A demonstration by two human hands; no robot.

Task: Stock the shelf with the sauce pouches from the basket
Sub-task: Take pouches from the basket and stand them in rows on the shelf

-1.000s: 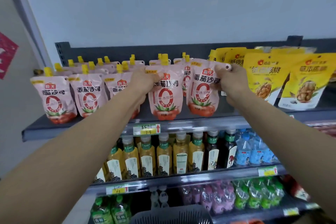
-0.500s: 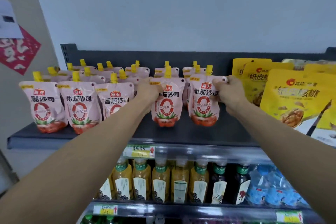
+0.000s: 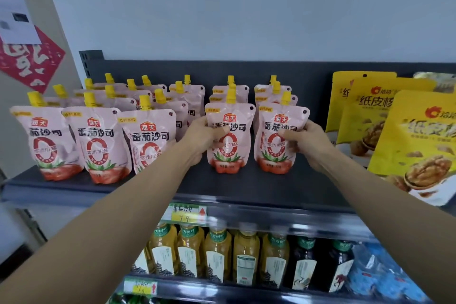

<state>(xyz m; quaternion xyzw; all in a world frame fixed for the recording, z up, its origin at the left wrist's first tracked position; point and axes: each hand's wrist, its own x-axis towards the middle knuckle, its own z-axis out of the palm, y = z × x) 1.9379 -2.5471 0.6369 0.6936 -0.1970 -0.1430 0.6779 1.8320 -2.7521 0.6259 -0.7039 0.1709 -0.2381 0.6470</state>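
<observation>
Fingers (image 3: 214,136) of left hand (image 3: 202,139) curling around front sauce pouch (image 3: 229,139), right hand (image 3: 308,142) gripping neighbouring pouch (image 3: 278,140), both pouches standing upright on dark shelf (image 3: 246,185), yellow walnut bags (image 3: 417,140) sitting beside them.

Pink sauce pouches (image 3: 229,138) — upright, shelved (image 3: 246,187)

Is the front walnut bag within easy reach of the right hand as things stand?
Probably yes. The right hand grips a sauce pouch right beside the front walnut bag, with only bare shelf between them; it would have to release the pouch first.
</observation>
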